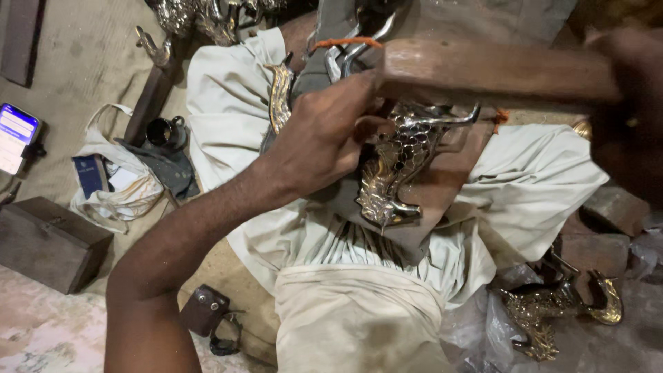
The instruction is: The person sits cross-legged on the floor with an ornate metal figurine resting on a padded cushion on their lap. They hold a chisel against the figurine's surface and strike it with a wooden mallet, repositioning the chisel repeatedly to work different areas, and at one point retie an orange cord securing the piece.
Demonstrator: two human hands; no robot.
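A shiny metal ornament (395,168) with a scaled, fish-like body lies on a brown board (449,181) across my lap. My left hand (319,140) is closed over its upper part, and what the fingers hold is hidden. My right hand (630,124), dark and blurred at the right edge, grips a wooden hammer (483,70) whose thick head hangs just above the ornament. Another curved brass piece (279,97) lies beside my left hand.
Cream cloth (228,97) covers my legs. A phone (15,137), a white bag (114,186), a small dark cup (162,131) and a wooden box (48,242) lie at the left. More metal ornaments (552,307) rest at the lower right, others at the top.
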